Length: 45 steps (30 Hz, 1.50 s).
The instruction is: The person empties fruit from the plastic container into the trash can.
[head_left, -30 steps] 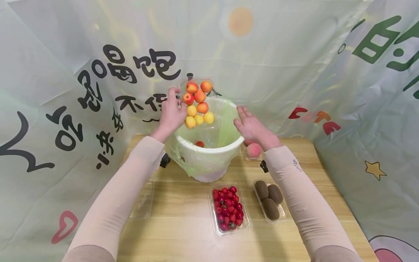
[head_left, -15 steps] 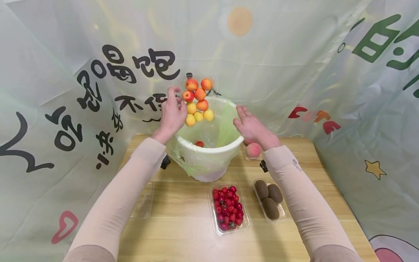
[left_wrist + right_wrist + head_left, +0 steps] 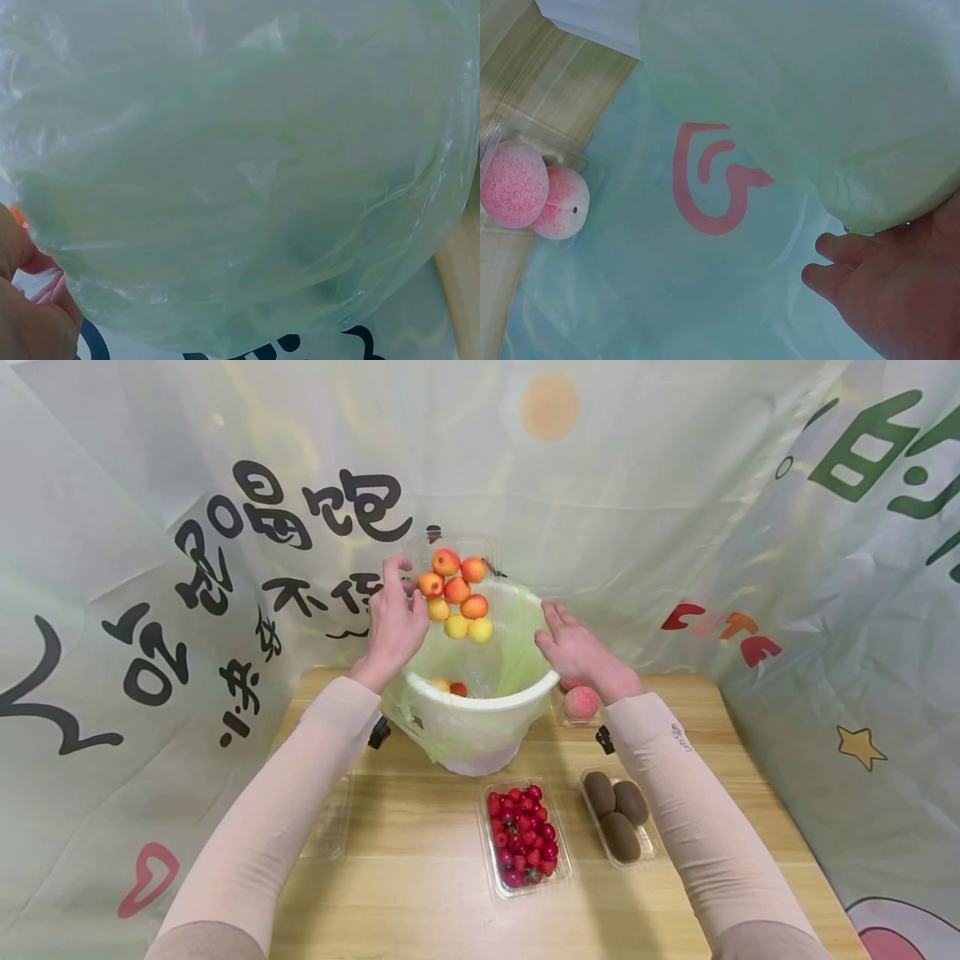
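My left hand (image 3: pixel 397 622) grips the side of a clear plastic box (image 3: pixel 453 545), tilted over a white bucket (image 3: pixel 498 702). Several yellow and orange-red apricots (image 3: pixel 457 590) lie in the box. A pale green plastic bag (image 3: pixel 517 639) lines the bucket and hangs over its outside. Inside, near the front wall, are a red fruit (image 3: pixel 458 690) and a yellow one (image 3: pixel 440 684), partly hidden by the rim. My right hand (image 3: pixel 573 647) rests at the bucket's right rim with its fingers straight. The bag (image 3: pixel 240 150) fills most of the left wrist view.
On the wooden table (image 3: pixel 405 877), a box of red cherries (image 3: pixel 522 837) stands in front of the bucket, with kiwis (image 3: pixel 618 818) to its right. Peaches (image 3: pixel 581 702) sit behind the right forearm. A clear container (image 3: pixel 330 822) lies by the left forearm. Printed cloth surrounds the table.
A yellow apricot has left the box and now shows inside the bucket beside the red fruit. The other apricots have shifted in the tilted box. My right hand stays at the rim.
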### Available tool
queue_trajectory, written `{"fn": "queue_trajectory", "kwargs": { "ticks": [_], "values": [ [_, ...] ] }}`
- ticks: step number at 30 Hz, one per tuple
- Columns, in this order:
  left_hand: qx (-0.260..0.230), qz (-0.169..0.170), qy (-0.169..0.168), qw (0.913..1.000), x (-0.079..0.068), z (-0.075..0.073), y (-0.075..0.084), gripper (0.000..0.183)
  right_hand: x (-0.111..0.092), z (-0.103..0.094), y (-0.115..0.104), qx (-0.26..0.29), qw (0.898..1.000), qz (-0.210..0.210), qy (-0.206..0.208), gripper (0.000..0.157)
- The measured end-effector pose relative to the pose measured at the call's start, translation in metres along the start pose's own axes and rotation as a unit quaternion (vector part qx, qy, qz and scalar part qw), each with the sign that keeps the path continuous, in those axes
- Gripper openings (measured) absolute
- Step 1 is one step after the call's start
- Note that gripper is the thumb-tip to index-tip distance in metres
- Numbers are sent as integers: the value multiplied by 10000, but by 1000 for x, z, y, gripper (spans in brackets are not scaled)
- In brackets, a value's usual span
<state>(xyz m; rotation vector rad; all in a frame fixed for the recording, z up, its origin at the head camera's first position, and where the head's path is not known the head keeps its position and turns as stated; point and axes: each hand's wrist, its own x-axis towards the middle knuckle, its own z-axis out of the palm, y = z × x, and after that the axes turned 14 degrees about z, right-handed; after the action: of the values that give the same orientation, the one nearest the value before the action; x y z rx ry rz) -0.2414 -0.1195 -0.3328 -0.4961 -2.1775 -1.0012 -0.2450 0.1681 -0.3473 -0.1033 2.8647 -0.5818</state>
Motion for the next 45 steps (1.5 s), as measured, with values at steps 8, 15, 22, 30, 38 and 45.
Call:
{"fn": "queue_trajectory", "kwargs": {
  "ticks": [8,15,22,30,38,45],
  "values": [
    [-78,-171,-184,9997,-1,-2,2,34,0,0,0,-30,10000,-10,36,71],
    [-114,-246,-124,9996,-1,-3,2,32,0,0,0,-33,10000,0,37,71],
    [-175,-235,-32,9996,0,-3,4,32,0,0,0,-14,10000,4,26,71],
    [-190,10,213,9996,-2,-3,4,31,1,0,1,-4,10000,-14,48,71],
    [-165,126,294,9994,-3,-2,4,30,1,1,1,0,10000,-20,33,71],
    [-93,324,430,9985,-4,-2,4,26,2,1,1,8,10000,-56,46,71]
  ]
}}
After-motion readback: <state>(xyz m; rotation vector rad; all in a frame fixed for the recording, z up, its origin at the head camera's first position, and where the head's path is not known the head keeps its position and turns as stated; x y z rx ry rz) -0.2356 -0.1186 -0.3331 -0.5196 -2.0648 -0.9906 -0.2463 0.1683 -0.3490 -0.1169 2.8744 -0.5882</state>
